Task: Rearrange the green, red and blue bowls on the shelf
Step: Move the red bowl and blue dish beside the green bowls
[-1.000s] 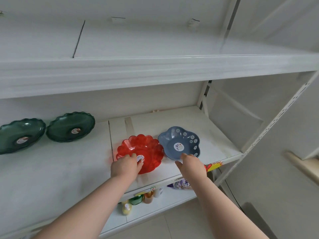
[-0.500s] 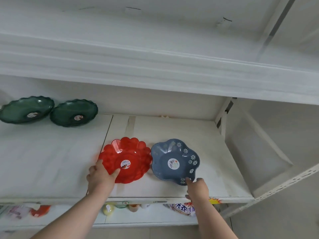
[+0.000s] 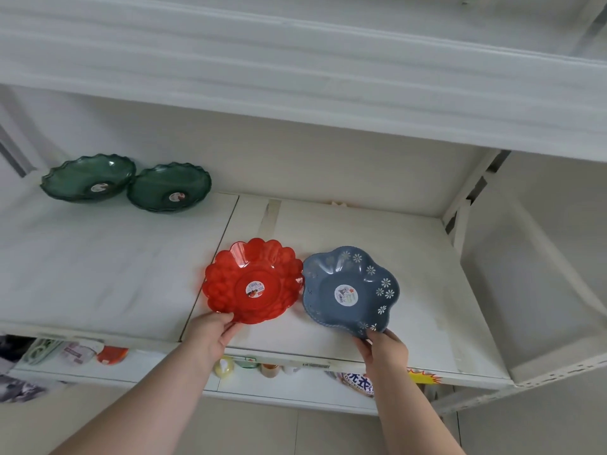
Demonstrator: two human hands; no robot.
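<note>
Now left hand pinches the red bowl, right hand the blue bowl, mid-frame; touching rims could knock together and slip.

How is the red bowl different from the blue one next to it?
The red bowl is see-through with many small scallops round its rim; the blue bowl is opaque with a few broad lobes. The blue bowl bears white flower prints; the red bowl has none. The left hand holds the red bowl's near rim, the right hand the blue bowl's. Both are shallow, sit on the same shelf and carry a round centre sticker.
</note>
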